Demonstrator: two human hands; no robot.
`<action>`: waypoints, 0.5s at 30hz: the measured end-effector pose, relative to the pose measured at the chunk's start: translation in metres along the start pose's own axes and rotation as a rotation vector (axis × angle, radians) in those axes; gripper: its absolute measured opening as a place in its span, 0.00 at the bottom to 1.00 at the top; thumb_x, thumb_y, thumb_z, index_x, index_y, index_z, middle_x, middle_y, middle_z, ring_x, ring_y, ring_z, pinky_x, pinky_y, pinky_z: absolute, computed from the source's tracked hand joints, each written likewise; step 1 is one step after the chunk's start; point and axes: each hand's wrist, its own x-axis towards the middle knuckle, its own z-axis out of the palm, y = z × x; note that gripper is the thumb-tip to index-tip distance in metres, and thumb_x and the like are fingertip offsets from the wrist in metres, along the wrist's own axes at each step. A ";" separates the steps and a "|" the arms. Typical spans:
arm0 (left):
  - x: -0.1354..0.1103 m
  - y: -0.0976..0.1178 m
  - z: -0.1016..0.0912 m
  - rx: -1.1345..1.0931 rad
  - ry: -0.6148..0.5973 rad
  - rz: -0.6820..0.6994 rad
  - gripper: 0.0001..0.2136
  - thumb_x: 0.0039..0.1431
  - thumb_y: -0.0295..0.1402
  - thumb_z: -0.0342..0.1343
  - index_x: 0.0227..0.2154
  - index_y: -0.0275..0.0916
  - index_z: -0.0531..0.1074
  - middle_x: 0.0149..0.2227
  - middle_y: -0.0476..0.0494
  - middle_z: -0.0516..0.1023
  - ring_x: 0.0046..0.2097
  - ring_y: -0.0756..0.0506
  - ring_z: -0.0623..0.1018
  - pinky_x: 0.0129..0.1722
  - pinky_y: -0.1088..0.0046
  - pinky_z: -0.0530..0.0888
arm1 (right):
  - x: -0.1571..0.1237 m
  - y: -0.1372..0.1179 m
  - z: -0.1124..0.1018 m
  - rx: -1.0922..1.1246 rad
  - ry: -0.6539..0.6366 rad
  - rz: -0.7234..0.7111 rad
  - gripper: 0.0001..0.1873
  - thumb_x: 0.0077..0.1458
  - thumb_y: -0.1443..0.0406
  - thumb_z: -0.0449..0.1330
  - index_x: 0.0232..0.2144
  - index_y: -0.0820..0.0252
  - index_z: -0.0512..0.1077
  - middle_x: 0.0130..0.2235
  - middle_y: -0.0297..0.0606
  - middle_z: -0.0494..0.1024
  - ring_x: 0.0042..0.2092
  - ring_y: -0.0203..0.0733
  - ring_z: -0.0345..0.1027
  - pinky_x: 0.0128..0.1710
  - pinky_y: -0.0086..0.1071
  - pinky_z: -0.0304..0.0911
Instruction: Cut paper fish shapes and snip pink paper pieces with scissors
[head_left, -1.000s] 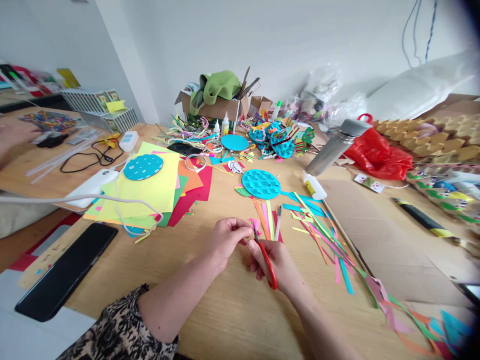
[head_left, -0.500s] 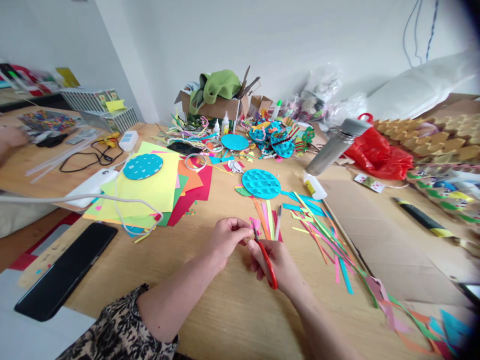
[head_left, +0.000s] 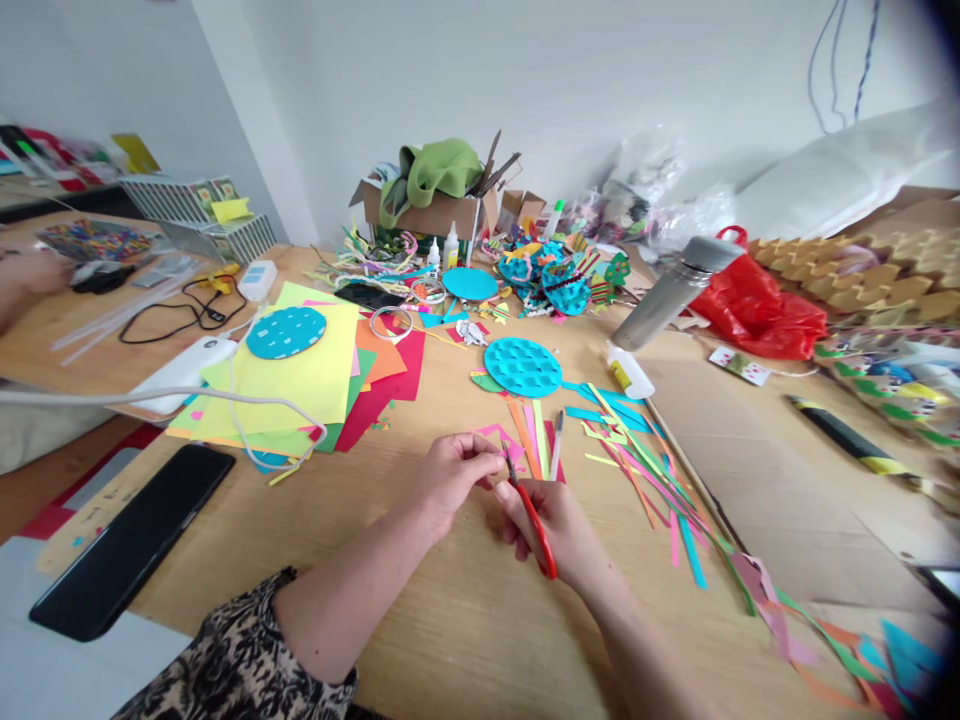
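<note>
The left hand (head_left: 454, 478) is pinching a pink paper piece (head_left: 496, 437) at its near edge. The right hand (head_left: 551, 525) is gripping red scissors (head_left: 534, 520), blades touching the paper between both hands.

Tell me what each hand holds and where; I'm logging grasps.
Right hand holds red-handled scissors by the handle loops. Left hand pinches a small pink paper piece at its near edge.

We sit at a home craft workspace: a wooden table (head_left: 465, 620) strewn with coloured paper strips (head_left: 637, 470), stacked bright paper sheets (head_left: 307, 385) and white glue bottles (head_left: 450, 247)
</note>
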 end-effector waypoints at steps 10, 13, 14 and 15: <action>0.000 0.002 0.000 0.022 0.009 0.003 0.06 0.38 0.31 0.63 0.19 0.36 0.72 0.19 0.51 0.69 0.24 0.53 0.66 0.26 0.76 0.63 | -0.001 -0.002 -0.001 0.001 0.002 0.029 0.29 0.49 0.41 0.58 0.17 0.60 0.64 0.16 0.34 0.71 0.15 0.32 0.62 0.14 0.24 0.53; -0.001 0.002 0.000 0.017 -0.016 -0.022 0.07 0.38 0.32 0.63 0.19 0.36 0.71 0.20 0.50 0.70 0.24 0.52 0.67 0.27 0.75 0.64 | -0.001 -0.003 -0.001 0.005 0.006 0.025 0.29 0.49 0.41 0.58 0.17 0.60 0.64 0.16 0.34 0.71 0.15 0.32 0.63 0.14 0.24 0.53; -0.001 0.002 0.000 0.013 -0.022 -0.032 0.07 0.38 0.33 0.63 0.20 0.36 0.71 0.21 0.50 0.71 0.25 0.52 0.68 0.27 0.75 0.64 | -0.001 -0.003 -0.001 0.006 0.005 0.027 0.29 0.50 0.41 0.58 0.17 0.60 0.64 0.16 0.34 0.71 0.15 0.32 0.63 0.14 0.24 0.54; -0.001 0.002 0.000 0.010 -0.025 -0.037 0.07 0.38 0.33 0.64 0.20 0.35 0.72 0.21 0.49 0.71 0.25 0.52 0.69 0.28 0.75 0.65 | -0.001 -0.004 -0.001 0.007 0.003 0.030 0.29 0.50 0.41 0.58 0.17 0.60 0.64 0.16 0.34 0.71 0.15 0.32 0.62 0.14 0.24 0.53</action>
